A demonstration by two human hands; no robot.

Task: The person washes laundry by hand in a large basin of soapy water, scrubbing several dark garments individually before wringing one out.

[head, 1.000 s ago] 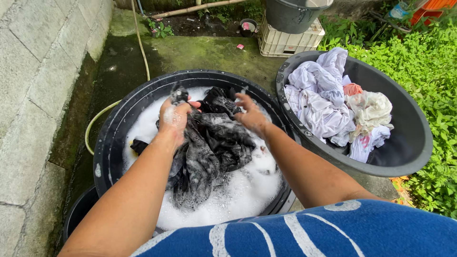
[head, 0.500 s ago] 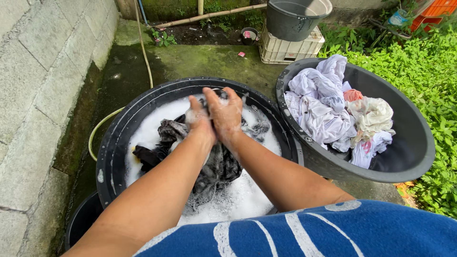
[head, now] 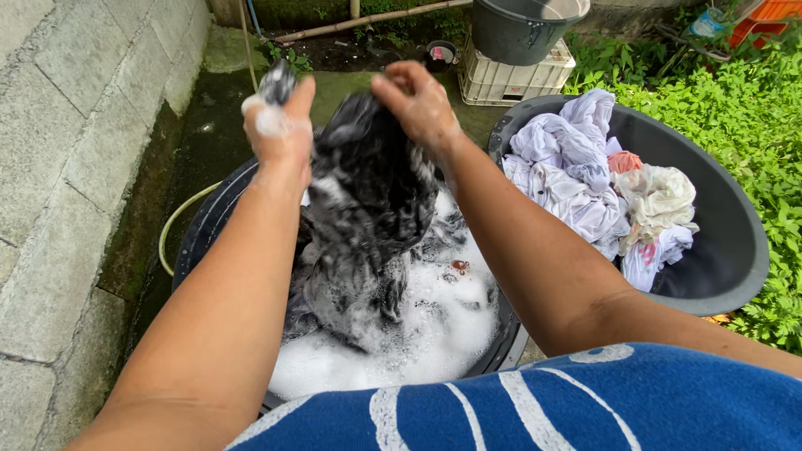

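Above the round black plastic wash basin (head: 194, 242) filled with white soapy foam (head: 434, 321), both bare hands hold up a dark grey, sopping wet cloth garment (head: 368, 209). The left hand (head: 280, 125), smeared with suds, is closed in a fist around one upper corner of the garment, with a tuft of dark cloth sticking out above the curled fingers. The right hand (head: 418, 100) pinches the other upper corner, its fingers bent and pressed together on the fabric. Between the two hands the garment hangs in a bunched fold, and its lower end trails down into the foam, so it is partly lifted and partly resting in the basin.

Just to the right, touching or nearly touching the black basin, stands a second large round grey plastic basin (head: 735, 250) holding a heap of pale laundry (head: 576, 175): white and lavender cloth, one cream piece and a small coral-pink one. Beyond it, a white slatted plastic crate (head: 510, 83) carries a dark grey bucket (head: 518, 29). A pale yellow hose (head: 180, 221) curves along the left side of the black basin on wet, mossy concrete ground (head: 209, 134), next to a grey stone block wall (head: 75, 150). Green leafy plants (head: 752, 108) grow at the right edge. At the bottom of the view is the person's blue shirt with white stripes (head: 535, 401)
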